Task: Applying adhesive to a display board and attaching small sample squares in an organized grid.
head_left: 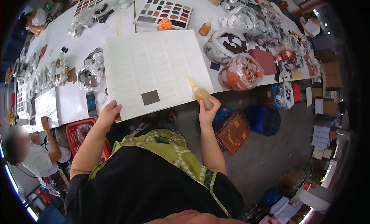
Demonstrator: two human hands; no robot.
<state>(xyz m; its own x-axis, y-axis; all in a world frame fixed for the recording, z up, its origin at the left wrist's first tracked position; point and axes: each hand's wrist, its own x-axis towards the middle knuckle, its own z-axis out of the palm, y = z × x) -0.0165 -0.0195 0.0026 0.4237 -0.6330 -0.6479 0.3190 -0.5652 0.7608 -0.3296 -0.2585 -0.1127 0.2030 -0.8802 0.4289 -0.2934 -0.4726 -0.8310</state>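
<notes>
We are working at a white table (123, 19), taking the white board (154, 65) as our landmark; it is lying on the table directly before us, marked with faint pale bands. Our left hand (111, 113) is gripping the board's near left corner, fingers curling close together and pinching the edge; how far they are reaching underneath, we cannot tell. Our right hand (209, 109), at the board's near right edge, is pinching a glue bottle (202, 96) between thumb and fingers, its yellow nozzle tilting up and left over the board. One dark swatch (150, 97) is lying on the board, near its front edge, left of centre. Just beyond the board's far edge, an orange-topped bottle (165, 24) is standing beside a sample card (169, 11) of coloured pieces. Right of the board, a clear bag of orange pieces (241, 72) is sitting next to a maroon box (263, 62). Below and left of the board, a red basket (71, 132) is showing; farther left, a person in white (40, 160) is sitting.
</notes>
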